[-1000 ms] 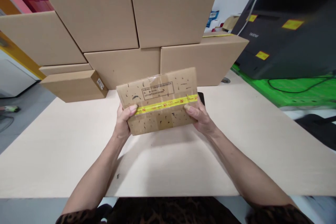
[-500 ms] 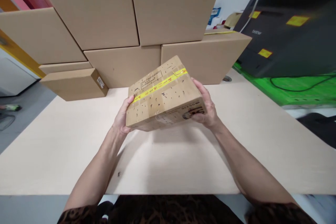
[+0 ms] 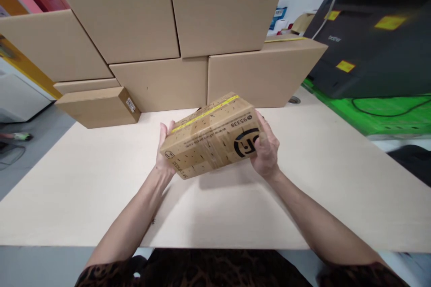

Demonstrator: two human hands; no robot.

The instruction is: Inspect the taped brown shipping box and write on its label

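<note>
First, the left hand [image 3: 164,161] grasps the left end of the carton [image 3: 215,143], its lower fingers largely hidden. Centrally, the carton tilts above the tabletop [image 3: 101,188]; expect stiff board, moderate weight and slick yellow tape [image 3: 206,114], so hold opposite ends. Rightward, the right hand [image 3: 267,152] clasps the right end, thumb on the printed face

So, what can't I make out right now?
In the head view:
SF Express carton: contents and underside hidden by its visible sides.
Left hand: some fingers hidden behind that carton.
White label on the small cardboard box: print too small and blurred.
Brother machine: right part cut off by the picture's right edge.
</note>
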